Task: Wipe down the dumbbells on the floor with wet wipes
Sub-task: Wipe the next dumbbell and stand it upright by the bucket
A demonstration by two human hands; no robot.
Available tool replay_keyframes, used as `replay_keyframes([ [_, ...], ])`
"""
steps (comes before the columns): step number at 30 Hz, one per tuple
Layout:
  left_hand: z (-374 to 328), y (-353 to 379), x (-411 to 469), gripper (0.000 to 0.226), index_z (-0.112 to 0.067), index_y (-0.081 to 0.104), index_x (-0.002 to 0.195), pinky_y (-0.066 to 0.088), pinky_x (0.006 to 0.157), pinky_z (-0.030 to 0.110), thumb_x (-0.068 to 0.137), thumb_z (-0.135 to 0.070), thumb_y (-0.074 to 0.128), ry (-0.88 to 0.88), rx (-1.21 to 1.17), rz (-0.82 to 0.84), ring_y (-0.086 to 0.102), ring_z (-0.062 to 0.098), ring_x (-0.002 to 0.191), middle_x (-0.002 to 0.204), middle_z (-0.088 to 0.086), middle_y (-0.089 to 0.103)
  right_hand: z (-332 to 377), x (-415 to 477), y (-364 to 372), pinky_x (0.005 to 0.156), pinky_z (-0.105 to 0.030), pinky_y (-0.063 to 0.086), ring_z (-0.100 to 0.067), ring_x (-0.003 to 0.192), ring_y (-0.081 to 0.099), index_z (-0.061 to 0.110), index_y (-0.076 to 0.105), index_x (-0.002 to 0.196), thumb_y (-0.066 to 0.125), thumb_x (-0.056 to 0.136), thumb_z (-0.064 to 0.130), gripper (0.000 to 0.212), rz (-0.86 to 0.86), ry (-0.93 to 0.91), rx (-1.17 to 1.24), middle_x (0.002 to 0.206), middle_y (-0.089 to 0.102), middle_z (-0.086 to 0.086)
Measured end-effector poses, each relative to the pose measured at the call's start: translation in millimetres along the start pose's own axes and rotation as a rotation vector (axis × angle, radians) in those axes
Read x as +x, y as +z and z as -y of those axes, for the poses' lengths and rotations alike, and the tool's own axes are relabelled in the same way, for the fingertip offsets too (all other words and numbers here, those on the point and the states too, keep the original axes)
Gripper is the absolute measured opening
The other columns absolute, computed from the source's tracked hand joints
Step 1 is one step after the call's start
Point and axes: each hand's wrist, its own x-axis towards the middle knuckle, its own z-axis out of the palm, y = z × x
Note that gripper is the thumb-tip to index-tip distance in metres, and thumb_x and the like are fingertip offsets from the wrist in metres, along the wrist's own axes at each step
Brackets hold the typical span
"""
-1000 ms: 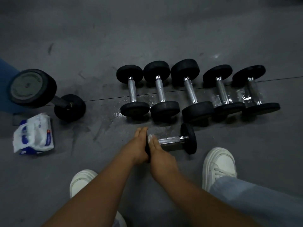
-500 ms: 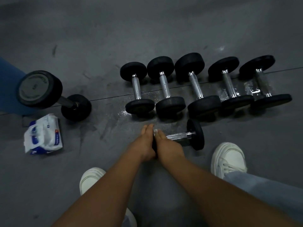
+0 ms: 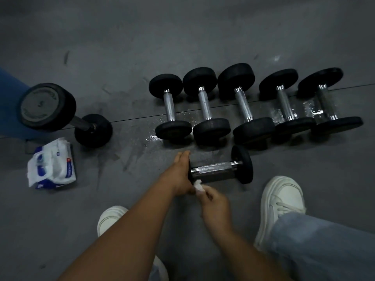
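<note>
1. Since the earlier frame, right hand (image 3: 216,201) has drawn back off the small dumbbell (image 3: 221,169), pinching a white wipe (image 3: 198,185).
2. Left hand (image 3: 180,175) clasps its near head.
3. Loosen that grip and it may roll.
4. Floor (image 3: 125,155) beyond is wet, dim; wipes pack (image 3: 51,164) well left.

Gym: dumbbells (image 3: 205,107) lined on rubber floor (image 3: 182,37).

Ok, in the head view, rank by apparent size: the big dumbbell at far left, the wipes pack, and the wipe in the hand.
1. Big dumbbell, largest, though wide-angle stretch at the frame edge may exaggerate it.
2. Wipes pack, clearly smaller.
3. Wipe pinched in the right hand, smallest; it is bunched, so its full size cannot be told.
</note>
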Motion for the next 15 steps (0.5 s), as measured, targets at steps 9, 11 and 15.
replay_keyframes([
  [9, -2.6, 1.8, -5.1, 0.129, -0.017, 0.008, 0.155, 0.033, 0.115, 0.035, 0.057, -0.019, 0.091, 0.017, -0.042, -0.030, 0.034, 0.021, 0.139, 0.159, 0.001, 0.007, 20.3, 21.8, 22.9, 0.053, -0.013, 0.036, 0.002, 0.052, 0.052, 0.015, 0.066, 0.097, 0.041, 0.098, 0.003, 0.028, 0.067, 0.653, 0.850, 0.060, 0.065, 0.013],
  [11, -5.2, 2.3, -7.2, 0.126, -0.015, 0.008, 0.155, 0.031, 0.115, 0.030, 0.060, -0.019, 0.090, 0.027, -0.054, -0.028, 0.034, 0.021, 0.140, 0.159, 0.003, 0.006, 16.3, 29.0, 22.7, 0.056, -0.014, 0.043, -0.004, 0.061, 0.059, 0.015, 0.065, 0.089, 0.041, 0.096, 0.000, 0.029, 0.062, 0.602, 0.814, 0.063, 0.068, 0.008],
  [15, -7.1, 3.8, -11.6, 0.120, -0.018, 0.005, 0.156, 0.032, 0.114, 0.030, 0.067, -0.016, 0.085, 0.016, -0.061, -0.025, 0.034, 0.021, 0.141, 0.161, 0.000, 0.000, 17.8, 27.7, 33.8, 0.074, -0.020, 0.050, -0.007, 0.079, 0.065, 0.015, 0.065, 0.094, 0.044, 0.101, 0.012, 0.022, 0.022, 0.600, 0.858, 0.077, 0.072, 0.007],
])
